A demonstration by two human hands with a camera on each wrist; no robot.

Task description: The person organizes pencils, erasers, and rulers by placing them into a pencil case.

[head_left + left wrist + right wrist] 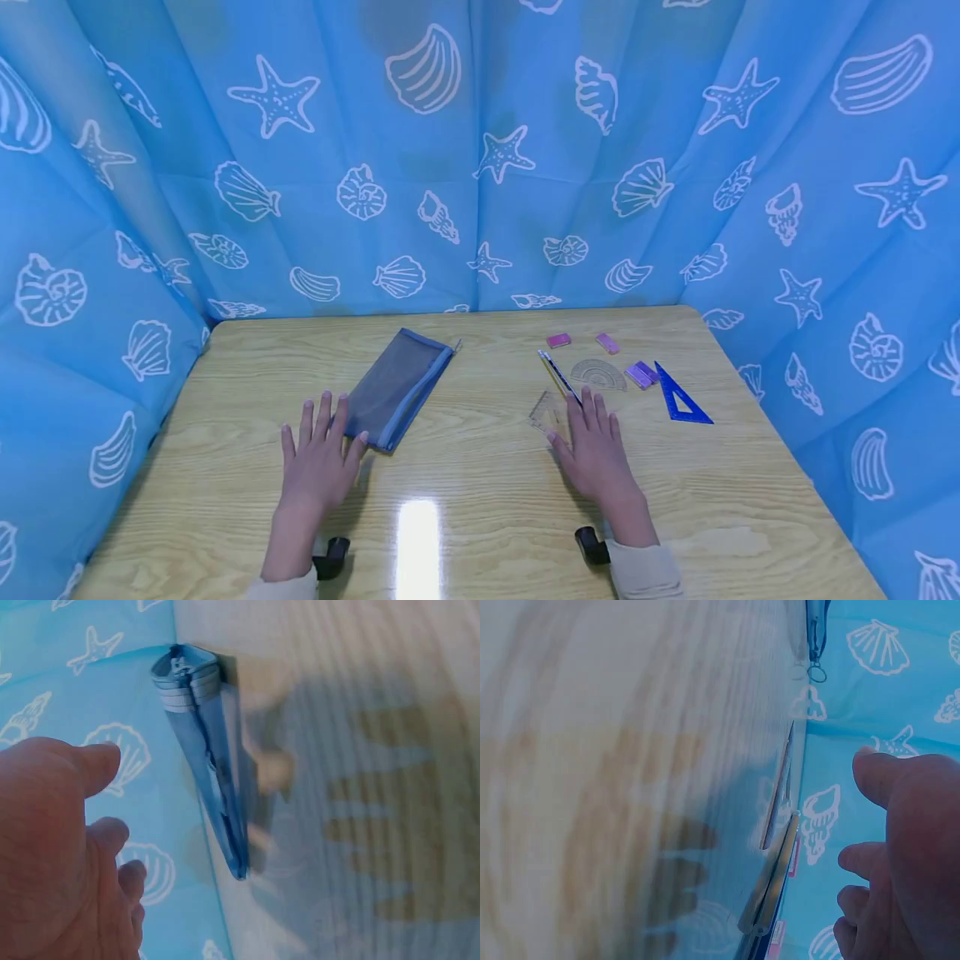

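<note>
My left hand [318, 471] is held over the table with fingers spread, holding nothing. Nearest to it is a blue mesh zip pouch [397, 383], lying flat; the left wrist view shows a gap between hand [52, 847] and pouch [214, 750]. My right hand [600, 462], fingers extended and holding nothing, is over the table beside a clear set square [544, 408] and a pencil [553, 367], whose near end it hides. The right wrist view shows this hand [915, 847] apart from the pencil [769, 877].
Past my right hand lie a clear protractor [598, 373], a blue set square [667, 382], a purple block [641, 374] and two pink erasers, one left [558, 340] and one right [607, 342]. A blue shell-patterned curtain [510, 225] surrounds the wooden table [480, 417] at back and sides.
</note>
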